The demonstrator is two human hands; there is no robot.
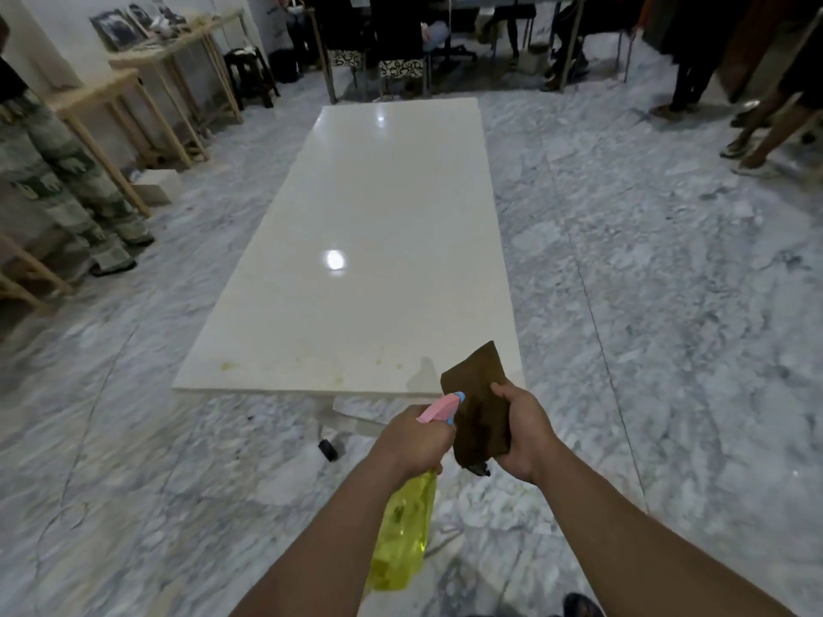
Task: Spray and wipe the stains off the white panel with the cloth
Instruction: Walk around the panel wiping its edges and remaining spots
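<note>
White panel (378, 242): yellowish stains (311, 365), apparently unwiped.
We grip spray bottle (403, 534) in left hand (412, 443), cloth (481, 411) in right hand (527, 431); all remains.

Left hand (412, 440) grips the spray bottle (403, 534); right hand (527, 431) holds the brown cloth (478, 389) (near the stained white panel (374, 242)).
</note>
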